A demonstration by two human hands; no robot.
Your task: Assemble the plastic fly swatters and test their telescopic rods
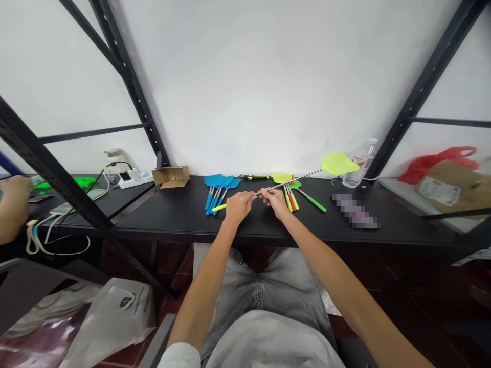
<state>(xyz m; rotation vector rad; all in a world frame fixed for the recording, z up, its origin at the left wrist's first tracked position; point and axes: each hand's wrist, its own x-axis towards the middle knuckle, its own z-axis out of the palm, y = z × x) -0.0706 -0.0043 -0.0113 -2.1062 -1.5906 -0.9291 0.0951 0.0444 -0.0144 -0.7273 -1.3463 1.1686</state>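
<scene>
My left hand [238, 205] is closed round the handle end of a yellow-green fly swatter [339, 163], whose thin metal rod is drawn out long. The handle's tip pokes out left of that hand. My right hand [274, 199] pinches the rod a short way to the right. From there the rod slants up to the flat yellow-green head, near the bottle. Several blue fly swatters [221, 187] lie fanned out left of my hands. Beyond my right hand lies a group of yellow and red swatters [284, 179], with a green swatter [312, 201] beside them.
An open cardboard box [171, 177], a yellow-black cutter-like tool [257, 177] and a clear plastic bottle [357, 166] stand or lie along the wall. A blurred flat object [355, 211] lies at the right. Black shelf posts [130, 76] flank the table; another person's hand [15, 204] shows at far left.
</scene>
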